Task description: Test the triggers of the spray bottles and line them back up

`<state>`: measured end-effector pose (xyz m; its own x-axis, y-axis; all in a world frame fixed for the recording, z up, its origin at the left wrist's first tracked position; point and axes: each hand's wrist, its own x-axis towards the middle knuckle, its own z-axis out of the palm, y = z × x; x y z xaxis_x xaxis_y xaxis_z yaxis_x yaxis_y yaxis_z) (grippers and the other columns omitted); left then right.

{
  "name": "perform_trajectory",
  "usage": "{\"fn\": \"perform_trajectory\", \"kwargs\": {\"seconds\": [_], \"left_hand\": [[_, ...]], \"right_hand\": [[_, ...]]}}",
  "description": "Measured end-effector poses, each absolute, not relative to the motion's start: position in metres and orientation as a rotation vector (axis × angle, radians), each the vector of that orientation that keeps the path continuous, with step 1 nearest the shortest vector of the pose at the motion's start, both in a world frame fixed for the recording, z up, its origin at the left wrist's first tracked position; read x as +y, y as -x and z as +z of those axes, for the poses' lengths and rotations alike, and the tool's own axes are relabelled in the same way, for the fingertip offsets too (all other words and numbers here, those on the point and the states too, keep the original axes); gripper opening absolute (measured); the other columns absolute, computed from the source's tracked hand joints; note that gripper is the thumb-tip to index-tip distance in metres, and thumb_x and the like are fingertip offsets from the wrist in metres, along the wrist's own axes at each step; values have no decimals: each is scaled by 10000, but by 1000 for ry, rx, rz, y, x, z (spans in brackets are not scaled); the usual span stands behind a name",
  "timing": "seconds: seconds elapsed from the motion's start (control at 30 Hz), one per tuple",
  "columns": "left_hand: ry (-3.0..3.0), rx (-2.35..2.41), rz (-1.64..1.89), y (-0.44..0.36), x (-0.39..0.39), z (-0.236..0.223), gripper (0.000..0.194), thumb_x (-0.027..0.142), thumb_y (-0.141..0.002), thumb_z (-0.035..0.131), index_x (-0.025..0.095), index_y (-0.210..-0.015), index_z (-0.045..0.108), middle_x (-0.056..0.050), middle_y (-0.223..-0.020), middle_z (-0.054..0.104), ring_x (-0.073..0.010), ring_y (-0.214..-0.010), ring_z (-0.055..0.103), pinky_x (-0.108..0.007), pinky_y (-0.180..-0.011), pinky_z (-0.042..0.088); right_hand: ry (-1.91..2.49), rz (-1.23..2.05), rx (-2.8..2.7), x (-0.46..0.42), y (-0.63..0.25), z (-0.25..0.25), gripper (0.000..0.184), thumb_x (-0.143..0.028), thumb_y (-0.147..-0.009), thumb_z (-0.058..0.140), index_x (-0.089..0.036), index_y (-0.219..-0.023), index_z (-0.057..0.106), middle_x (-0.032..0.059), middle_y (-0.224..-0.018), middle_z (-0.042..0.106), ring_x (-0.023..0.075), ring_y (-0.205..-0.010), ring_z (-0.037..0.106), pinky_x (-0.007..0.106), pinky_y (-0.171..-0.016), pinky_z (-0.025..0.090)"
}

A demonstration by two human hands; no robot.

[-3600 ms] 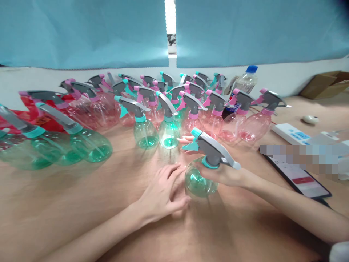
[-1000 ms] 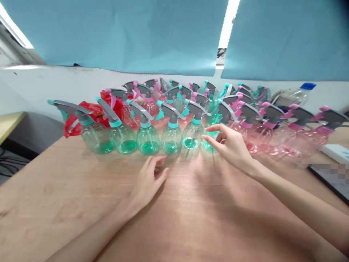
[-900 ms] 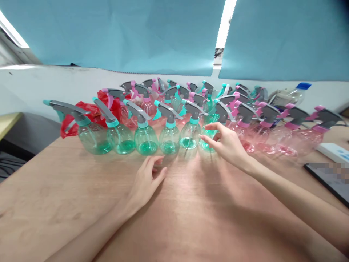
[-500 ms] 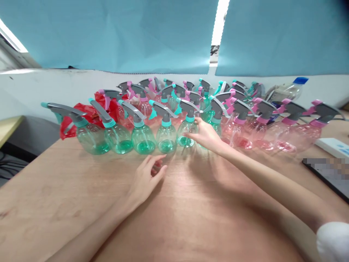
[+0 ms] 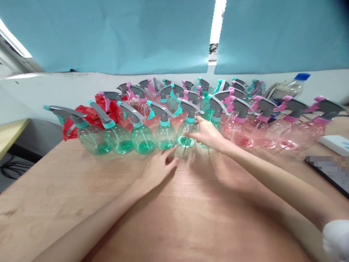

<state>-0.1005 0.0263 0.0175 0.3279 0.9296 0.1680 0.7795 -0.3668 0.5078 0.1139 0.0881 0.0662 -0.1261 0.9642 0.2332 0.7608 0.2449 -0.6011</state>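
Observation:
My right hand (image 5: pixel 208 134) grips a green spray bottle (image 5: pixel 185 131) by its right side, below the turquoise collar; the bottle stands upright on the table in the front row. My left hand (image 5: pixel 159 167) is low over the wood, fingers apart and holding nothing. Its fingertips are just in front of the base of another green spray bottle (image 5: pixel 165 136), and I cannot tell whether they touch it. Farther left are more green spray bottles, among them one (image 5: pixel 143 140) with a grey and turquoise trigger head. Pink spray bottles (image 5: pixel 242 133) continue the row on the right.
More spray bottles (image 5: pixel 141 103) crowd behind the front row, against the white wall. A red plastic bag (image 5: pixel 71 129) lies at the back left. A clear bottle with a blue cap (image 5: pixel 296 85) leans at the back right. A dark-edged flat object (image 5: pixel 327 174) lies at the right edge.
My left hand has moved right and slightly forward, toward the bottle bases. My right hand stays on the same green spray bottle. The view has shifted slightly.

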Motion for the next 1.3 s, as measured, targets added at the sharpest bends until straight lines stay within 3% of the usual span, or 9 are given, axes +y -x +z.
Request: {"fn": "perform_trajectory", "kwargs": {"seconds": [0.17, 0.33, 0.6, 0.77, 0.93, 1.03, 1.3], "left_hand": [[-2257, 1523, 642, 98, 30, 15, 452, 385, -920, 526, 279, -1360, 531, -19, -907, 659, -202, -776, 607, -301, -700, 440], [-2226, 1498, 673, 98, 28, 16, 438, 380, -922, 531, 270, -1347, 538, -19, -906, 664, -211, -790, 615, -314, -714, 451], [-2135, 1426, 752, 97, 6, 25, 344, 374, -935, 518, 236, -1244, 581, -15, -907, 649, -187, -787, 633, -317, -727, 512], [-2051, 1390, 800, 80, -8, 23, 504, 452, -844, 635, 216, -1269, 502, -74, -1102, 595, -218, -884, 652, -377, -762, 555], [-1991, 1050, 837, 49, -25, 15, 779, 366, -741, 776, 283, -1380, 338, -112, -1366, 464, -288, -1183, 559, -458, -954, 494], [-2023, 1009, 832, 31, -34, 10, 892, 339, -716, 808, 282, -1423, 266, -121, -1370, 474, -305, -1206, 536, -487, -980, 470], [-2073, 892, 803, -3, -43, 6, 926, 357, -723, 806, 273, -1450, 238, -127, -1397, 467, -324, -1226, 512, -493, -976, 466]], "right_hand": [[1529, 491, -1982, 87, -119, 68, 684, -451, -733, 697, -79, -1269, 490, 187, -1156, 613, 286, -936, 640, 383, -747, 512], [1472, 522, -2026, 82, -123, 68, 628, -401, -725, 730, -129, -1249, 517, 163, -1187, 618, 286, -983, 647, 380, -786, 523], [1389, 379, -2133, 52, -132, 58, 721, -537, -753, 681, -149, -1303, 421, 163, -1300, 538, 321, -1191, 546, 441, -961, 464], [1444, 299, -2264, 15, -146, 60, 626, -653, -794, 554, -178, -1193, 467, 141, -1183, 560, 274, -845, 649, 427, -696, 523], [1437, 172, -2334, -19, -166, 61, 577, -654, -806, 535, -164, -1110, 516, 117, -978, 617, 259, -730, 650, 386, -609, 505], [1438, 101, -2322, -34, -179, 59, 593, -673, -781, 555, -164, -1084, 541, 113, -922, 635, 281, -766, 652, 389, -613, 513], [1345, 275, -2298, -57, -212, 67, 615, -649, -718, 666, -220, -1150, 580, 134, -1126, 612, 344, -1071, 573, 484, -826, 520]]}}
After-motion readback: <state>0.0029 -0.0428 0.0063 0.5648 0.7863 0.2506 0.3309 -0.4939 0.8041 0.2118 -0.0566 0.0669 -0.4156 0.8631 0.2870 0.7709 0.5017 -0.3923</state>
